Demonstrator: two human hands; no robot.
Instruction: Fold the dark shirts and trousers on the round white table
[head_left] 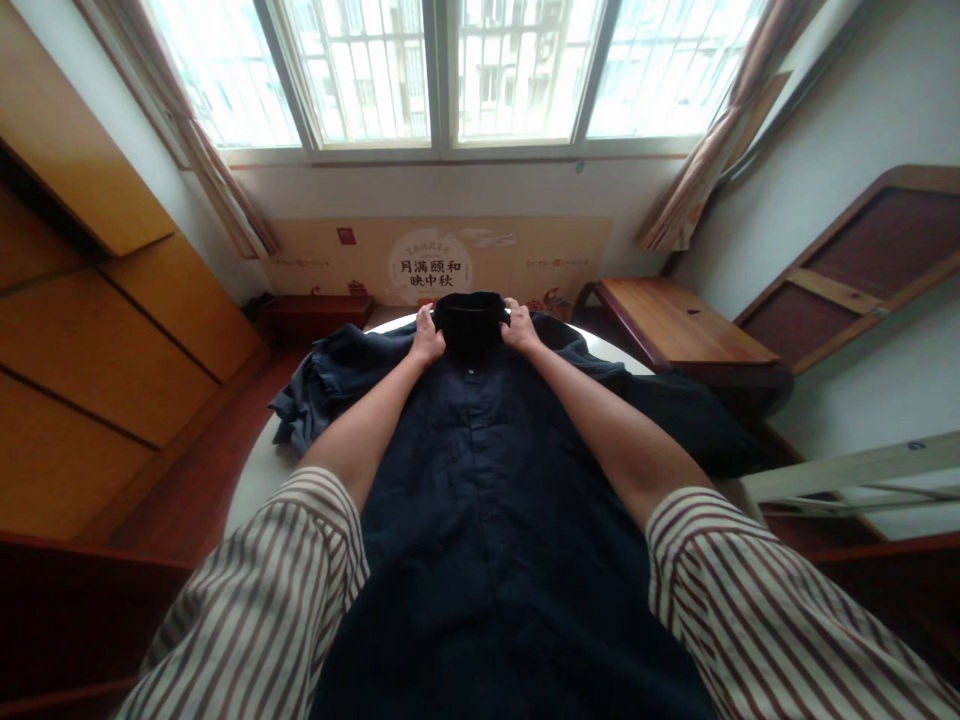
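Observation:
A dark navy shirt (pixel 480 500) is spread lengthwise over a white table (pixel 259 480), its collar at the far end and its hem toward me. My left hand (pixel 428 337) grips the left side of the raised collar (pixel 471 312), fingers closed on the cloth. On the collar's right side my right hand (pixel 519 327) is closed in the same way. A small pale button (pixel 471 372) shows below the collar. One sleeve (pixel 330 370) lies crumpled at the left, and dark cloth (pixel 690 410) reaches past the table's right edge.
Beyond the table a printed banner (pixel 540 260) hangs under the barred windows (pixel 517 70). A wooden desk (pixel 682 320) stands at the right, with a pale rail (pixel 855 465) nearer me. Yellow cabinets (pixel 97 350) line the left side.

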